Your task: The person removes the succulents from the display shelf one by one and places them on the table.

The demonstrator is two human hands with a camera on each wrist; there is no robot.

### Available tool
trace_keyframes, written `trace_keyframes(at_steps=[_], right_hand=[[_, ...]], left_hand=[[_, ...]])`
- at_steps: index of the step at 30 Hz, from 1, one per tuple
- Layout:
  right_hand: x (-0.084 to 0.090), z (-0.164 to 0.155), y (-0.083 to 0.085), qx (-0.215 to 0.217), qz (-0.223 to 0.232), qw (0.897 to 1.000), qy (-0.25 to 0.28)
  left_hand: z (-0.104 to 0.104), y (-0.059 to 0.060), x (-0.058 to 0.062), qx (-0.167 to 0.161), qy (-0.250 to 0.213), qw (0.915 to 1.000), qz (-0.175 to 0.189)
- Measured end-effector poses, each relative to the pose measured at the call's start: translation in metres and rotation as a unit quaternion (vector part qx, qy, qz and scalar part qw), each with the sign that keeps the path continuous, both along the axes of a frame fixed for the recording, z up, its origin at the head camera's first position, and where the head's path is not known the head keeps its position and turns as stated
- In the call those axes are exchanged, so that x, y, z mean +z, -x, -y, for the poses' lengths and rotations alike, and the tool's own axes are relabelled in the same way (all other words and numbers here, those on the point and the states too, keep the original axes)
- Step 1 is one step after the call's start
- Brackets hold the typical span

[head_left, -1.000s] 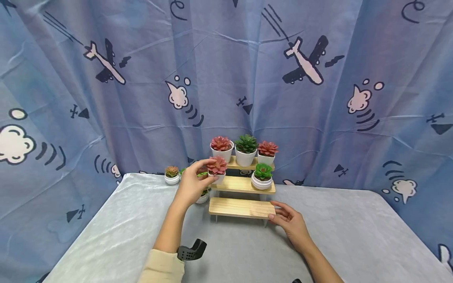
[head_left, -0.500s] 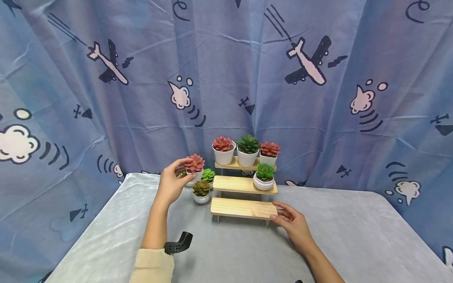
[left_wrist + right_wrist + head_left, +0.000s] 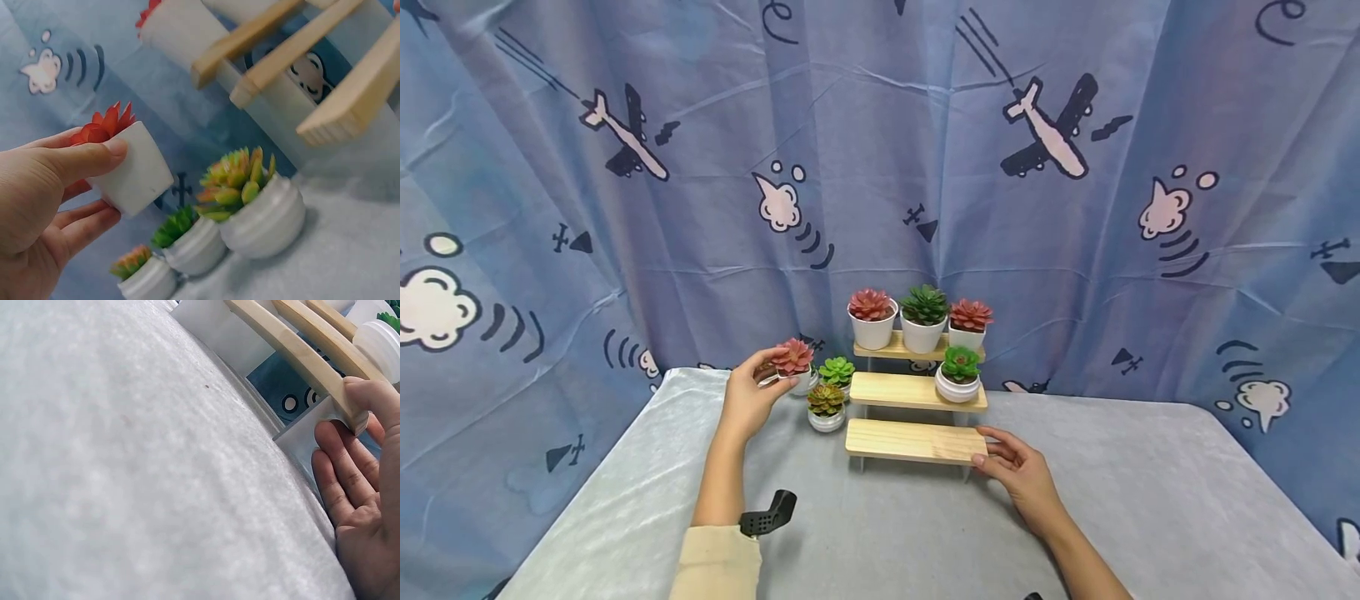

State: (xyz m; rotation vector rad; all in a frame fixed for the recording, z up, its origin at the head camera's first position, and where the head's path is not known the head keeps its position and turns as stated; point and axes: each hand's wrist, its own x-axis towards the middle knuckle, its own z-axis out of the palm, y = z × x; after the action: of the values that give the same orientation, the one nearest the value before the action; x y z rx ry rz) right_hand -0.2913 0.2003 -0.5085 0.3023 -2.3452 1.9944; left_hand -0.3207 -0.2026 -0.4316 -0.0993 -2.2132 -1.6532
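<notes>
My left hand (image 3: 747, 398) pinches a red potted succulent (image 3: 794, 358) by its small white pot, left of the shelf. In the left wrist view the square white pot (image 3: 136, 172) is tilted and held above the table, thumb on its near side. My right hand (image 3: 1021, 482) grips the right end of the bottom step of a three-tier wooden plant shelf (image 3: 902, 442). The right wrist view shows the thumb against the wooden board (image 3: 312, 365), the other fingers beside the clear end support. A yellow-green succulent (image 3: 826, 402) and a green succulent (image 3: 837, 375) stand near the held pot.
On the top step stand a red succulent (image 3: 872, 321), a dark green succulent (image 3: 924, 321) and another red succulent (image 3: 970, 323). A green succulent in a round pot (image 3: 958, 377) sits at the middle step's right end. A patterned curtain (image 3: 880, 167) hangs behind the table.
My left hand has carried the red succulent leftward off the shelf area, then lowered it slightly near the other small pots. The right hand has kept its grip on the bottom step.
</notes>
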Motion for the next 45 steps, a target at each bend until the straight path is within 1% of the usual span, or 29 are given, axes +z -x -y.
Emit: trace_keyframes(at_steps=[5,10,22,26,30,33,40,45], right_hand=[[0.0,-0.001,0.0,-0.001,0.003,1.0,-0.003],[0.0,-0.001,0.0,-0.003,0.006,1.0,-0.004],[0.0,0.0,-0.001,0.001,0.007,1.0,0.003],[0.0,0.0,-0.001,0.001,0.005,1.0,0.004],[0.001,0.0,-0.002,0.001,0.003,1.0,0.005],[0.002,0.0,-0.002,0.001,0.005,1.0,0.006],[0.002,0.0,-0.002,0.002,0.008,1.0,0.004],[0.002,0.0,-0.003,0.002,0.011,1.0,0.003]], left_hand=[[0.003,0.004,-0.011,0.0,-0.021,0.9998,-0.004],[0.005,0.008,-0.021,0.003,-0.024,0.9997,0.002],[0.009,0.013,-0.046,0.009,-0.03,0.9984,0.046],[0.009,0.013,-0.051,0.012,-0.029,0.9983,0.049],[0.009,0.013,-0.054,0.014,-0.028,0.9988,0.039],[0.01,0.014,-0.057,0.009,-0.026,0.9991,0.034],[0.011,0.015,-0.063,0.007,-0.027,0.9988,0.041],[0.012,0.015,-0.066,-0.001,-0.027,0.9989,0.039]])
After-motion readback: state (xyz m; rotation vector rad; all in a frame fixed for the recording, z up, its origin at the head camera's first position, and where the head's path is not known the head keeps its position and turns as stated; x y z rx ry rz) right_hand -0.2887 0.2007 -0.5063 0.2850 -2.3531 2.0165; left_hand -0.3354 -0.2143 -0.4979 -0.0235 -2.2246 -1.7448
